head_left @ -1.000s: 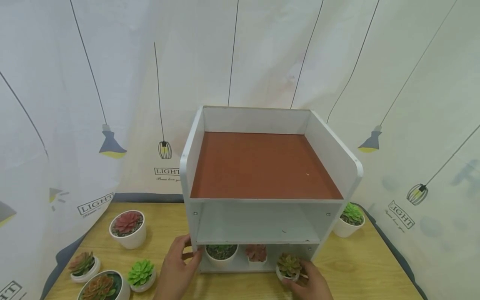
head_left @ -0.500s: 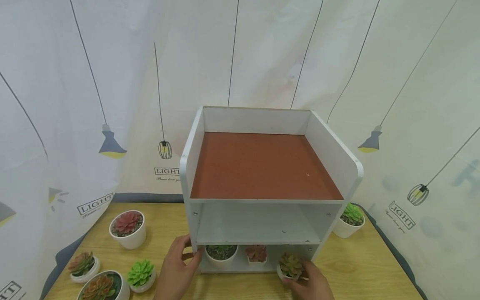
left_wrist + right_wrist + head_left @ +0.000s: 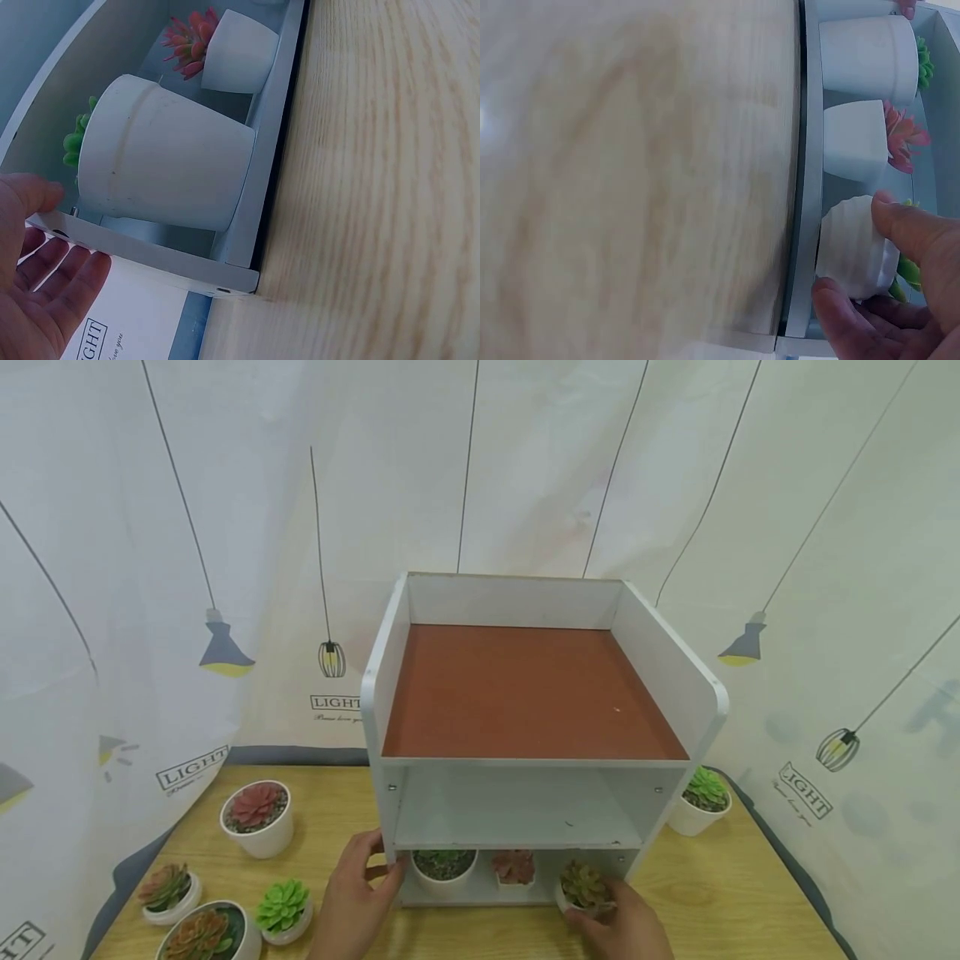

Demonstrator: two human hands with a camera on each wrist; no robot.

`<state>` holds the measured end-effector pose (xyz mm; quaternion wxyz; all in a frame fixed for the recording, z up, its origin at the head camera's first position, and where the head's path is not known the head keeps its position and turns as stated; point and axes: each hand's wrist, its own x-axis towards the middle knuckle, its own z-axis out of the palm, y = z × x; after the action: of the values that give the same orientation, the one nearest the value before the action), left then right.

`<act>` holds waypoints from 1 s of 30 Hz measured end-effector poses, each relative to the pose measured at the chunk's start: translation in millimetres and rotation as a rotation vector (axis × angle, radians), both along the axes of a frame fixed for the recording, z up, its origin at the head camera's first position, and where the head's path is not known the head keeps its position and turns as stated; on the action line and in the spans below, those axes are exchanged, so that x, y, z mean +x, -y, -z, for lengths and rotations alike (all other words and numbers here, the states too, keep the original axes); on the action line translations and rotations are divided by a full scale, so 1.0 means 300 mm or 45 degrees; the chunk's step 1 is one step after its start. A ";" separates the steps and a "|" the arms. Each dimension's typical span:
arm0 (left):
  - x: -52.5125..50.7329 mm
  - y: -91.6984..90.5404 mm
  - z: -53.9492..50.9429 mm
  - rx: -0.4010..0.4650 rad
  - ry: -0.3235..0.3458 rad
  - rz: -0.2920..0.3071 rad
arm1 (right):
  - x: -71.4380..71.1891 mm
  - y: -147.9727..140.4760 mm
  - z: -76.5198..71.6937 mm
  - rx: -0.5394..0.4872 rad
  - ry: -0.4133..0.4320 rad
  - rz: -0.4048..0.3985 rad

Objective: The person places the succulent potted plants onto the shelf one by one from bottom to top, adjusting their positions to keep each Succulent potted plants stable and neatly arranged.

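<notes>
My right hand (image 3: 622,922) grips a small ribbed white pot (image 3: 855,247) holding a brownish-green succulent (image 3: 583,883). That pot is at the right end of the bottom compartment of a white shelf (image 3: 517,806). Thumb and fingers of my left hand (image 3: 356,893) hold the shelf's left side panel near its front edge. Inside the same compartment are a larger white pot (image 3: 165,154) with a green plant, nearest the left hand, and a smaller white pot (image 3: 855,141) with a reddish succulent (image 3: 514,867) in the middle.
Left of the shelf, a red succulent pot (image 3: 258,839), a small brownish one (image 3: 171,897), an orange-brown one (image 3: 206,935) and a bright green one (image 3: 283,910) stand on the wooden table (image 3: 720,910). Another green plant pot (image 3: 697,814) stands behind the shelf's right side.
My right hand has shifted slightly to the right with the ribbed pot, which sits a little further into the bottom compartment. The left hand stays on the side panel.
</notes>
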<state>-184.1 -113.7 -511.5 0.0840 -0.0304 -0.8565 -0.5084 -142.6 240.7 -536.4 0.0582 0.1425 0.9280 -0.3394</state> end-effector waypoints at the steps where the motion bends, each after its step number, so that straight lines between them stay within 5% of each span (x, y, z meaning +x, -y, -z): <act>1: 0.000 0.000 0.000 -0.002 -0.001 0.000 | 0.000 0.000 -0.003 0.017 0.004 0.003; 13: 0.002 -0.004 -0.012 0.002 0.030 -0.003 | 0.014 -0.001 -0.016 0.127 -0.100 0.039; 20: -0.002 -0.003 -0.004 -0.006 0.020 0.002 | 0.001 -0.007 -0.012 0.080 -0.032 0.036; 30: -0.002 0.000 0.001 -0.008 0.002 0.006 | -0.008 -0.013 -0.011 0.048 -0.074 -0.002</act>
<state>-184.7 -113.8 -511.8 0.0820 -0.0321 -0.8580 -0.5060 -144.9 244.5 -533.0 0.0289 0.1329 0.9356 -0.3258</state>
